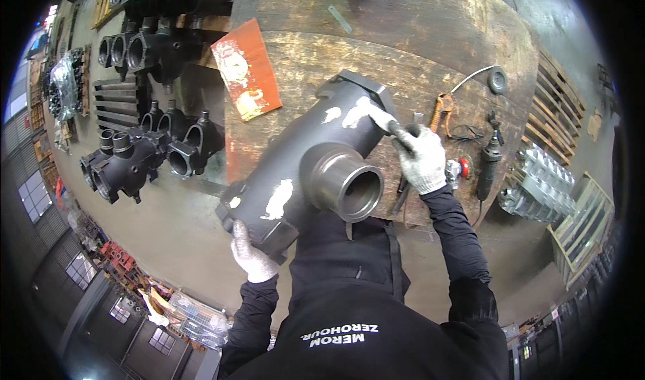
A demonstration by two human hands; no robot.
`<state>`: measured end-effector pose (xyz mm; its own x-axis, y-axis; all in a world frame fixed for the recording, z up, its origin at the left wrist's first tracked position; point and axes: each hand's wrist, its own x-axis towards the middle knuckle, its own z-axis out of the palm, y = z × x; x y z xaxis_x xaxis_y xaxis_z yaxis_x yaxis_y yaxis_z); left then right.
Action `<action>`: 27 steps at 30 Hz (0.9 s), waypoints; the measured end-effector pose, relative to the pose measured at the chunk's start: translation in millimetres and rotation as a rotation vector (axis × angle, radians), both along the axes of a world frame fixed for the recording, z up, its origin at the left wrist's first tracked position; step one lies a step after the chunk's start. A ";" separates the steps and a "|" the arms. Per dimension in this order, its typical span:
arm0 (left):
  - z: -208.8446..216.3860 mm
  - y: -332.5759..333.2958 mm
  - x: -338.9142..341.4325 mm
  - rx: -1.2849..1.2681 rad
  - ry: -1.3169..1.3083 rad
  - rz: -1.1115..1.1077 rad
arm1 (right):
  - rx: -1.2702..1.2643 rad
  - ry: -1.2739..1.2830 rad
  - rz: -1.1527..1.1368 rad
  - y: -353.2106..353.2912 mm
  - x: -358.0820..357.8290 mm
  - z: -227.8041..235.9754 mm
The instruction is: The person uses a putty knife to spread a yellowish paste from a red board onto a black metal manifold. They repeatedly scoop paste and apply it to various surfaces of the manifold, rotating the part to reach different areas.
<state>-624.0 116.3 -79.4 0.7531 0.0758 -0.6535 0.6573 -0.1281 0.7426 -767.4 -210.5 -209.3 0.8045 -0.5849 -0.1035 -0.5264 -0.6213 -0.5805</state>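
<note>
A dark cast pipe fitting, patched with white filler and showing a bare metal collar, lies slantwise on the wooden table. My gloved left hand clasps its near flange; my right hand, beside its far end, grips a putty knife pressed to the casting.

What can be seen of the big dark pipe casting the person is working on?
The dark grey pipe casting looks like cast metal: a thick tube with a flat flange at each end and a bare, shiny side port facing the camera. Whitish filler patches dot its body. It lies diagonally over the near edge of the wooden workbench. The gloved left hand steadies the near flange; the gloved right hand presses a putty knife against a white patch near the far flange.
</note>
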 end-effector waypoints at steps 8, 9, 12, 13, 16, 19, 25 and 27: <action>-0.1 -14.0 -0.9 -0.009 -0.013 0.112 | 0.067 -0.124 -0.034 24.6 0.4 -11.4; -0.3 -13.2 -0.2 0.000 -0.010 0.116 | 0.067 -0.145 -0.076 23.3 0.5 -13.7; -1.0 -10.4 -1.0 -0.111 -0.008 0.110 | 0.088 -0.081 -0.125 18.3 -2.3 -17.2; -0.9 -9.9 -0.8 -0.053 -0.008 0.123 | 0.089 -0.080 -0.107 17.8 -4.0 -16.9; -0.2 -12.1 0.0 -0.042 -0.015 0.128 | 0.110 -0.106 -0.060 20.8 -8.8 -14.3; 1.2 -19.2 0.4 0.008 -0.053 0.121 | 0.251 -0.204 -0.102 27.6 -11.5 -10.5; 6.2 -20.5 -0.8 0.004 -0.007 0.131 | 0.249 -0.135 -0.091 31.0 -3.2 -7.6; 5.7 -15.1 2.1 -0.011 0.022 0.080 | 0.187 -0.215 -0.053 30.5 -2.5 -5.4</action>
<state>-621.9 101.1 -73.7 0.7302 0.1282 -0.6711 0.6815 -0.0663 0.7288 -769.9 -179.9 -214.7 0.7883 -0.6137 -0.0436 -0.4077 -0.4679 -0.7841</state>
